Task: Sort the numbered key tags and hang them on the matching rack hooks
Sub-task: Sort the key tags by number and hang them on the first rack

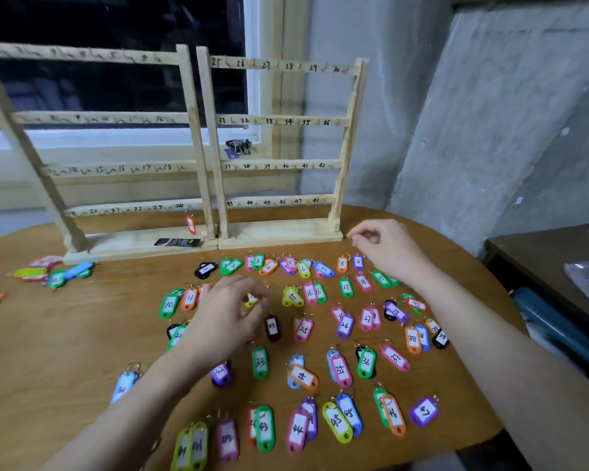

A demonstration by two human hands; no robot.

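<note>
A brown wooden table (82, 334) is seen below a dark window (116, 62), upper left. The left hand (228, 311) pinches a yellow tag (251, 299); the right hand (385, 243) is curled, its hold unclear.

Two bare forearms, no sleeves, unadorned fingers (252, 294)

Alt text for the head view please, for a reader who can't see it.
Two bare hands reach over dozens of coloured numbered key tags laid in rough rows on a wooden table: the left hand curls over a yellow tag, the right hand pinches near the rack base. Two wooden hook racks stand behind, with one red tag hanging.
</note>
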